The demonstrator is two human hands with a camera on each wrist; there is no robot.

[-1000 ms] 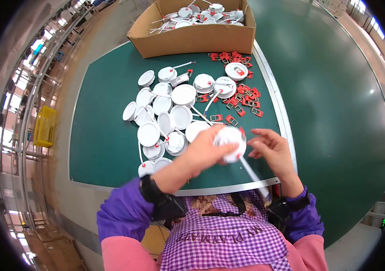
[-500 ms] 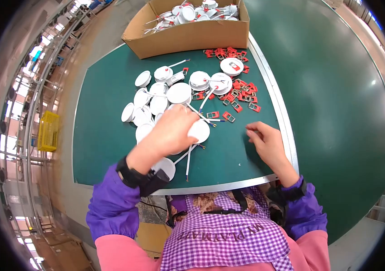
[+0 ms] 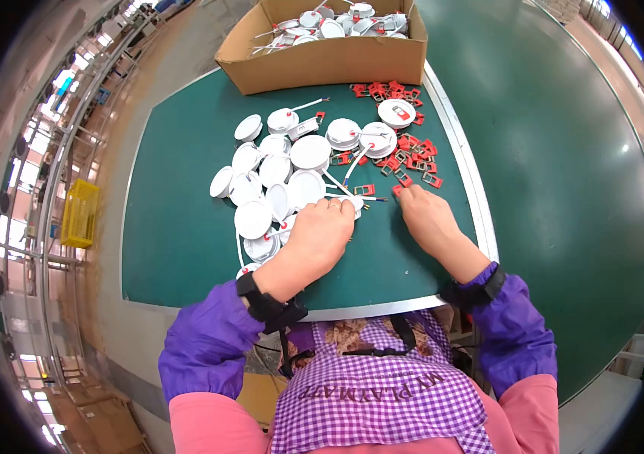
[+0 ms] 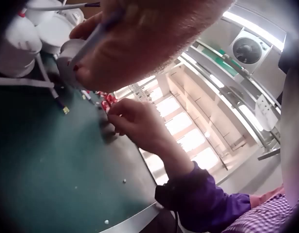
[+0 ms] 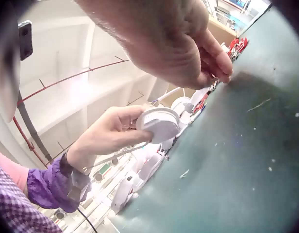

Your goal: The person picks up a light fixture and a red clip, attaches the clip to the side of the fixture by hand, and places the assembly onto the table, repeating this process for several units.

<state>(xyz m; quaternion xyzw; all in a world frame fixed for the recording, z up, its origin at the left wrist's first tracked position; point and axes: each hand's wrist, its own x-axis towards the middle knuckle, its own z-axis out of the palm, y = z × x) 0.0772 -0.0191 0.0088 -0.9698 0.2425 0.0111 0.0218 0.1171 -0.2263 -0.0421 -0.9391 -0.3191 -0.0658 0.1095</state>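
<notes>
My left hand (image 3: 325,231) grips a white round downlight (image 5: 161,125) with a cable, raised over the near part of the table; in the head view the hand hides most of it. To the right, my right hand (image 3: 429,219) reaches down to the tabletop, its thumb and fingertips pinching a red clip (image 3: 397,190) with a metal frame. More red clips (image 3: 412,155) lie in a loose heap just beyond that hand. Several white downlights (image 3: 252,218) crowd together left of my left hand, some face up, some with their cabled backs showing.
A cardboard box (image 3: 329,66) full of downlights stands at the table's far end. One downlight (image 3: 397,113) by the clips carries a red clip on its face. A metal edge strip (image 3: 464,170) runs along the right, beside another green surface (image 3: 564,189).
The left hand put the earlier downlight among the others on the left and has brought another rightward. My right hand, idle half a second ago, has moved forward onto a loose red clip.
</notes>
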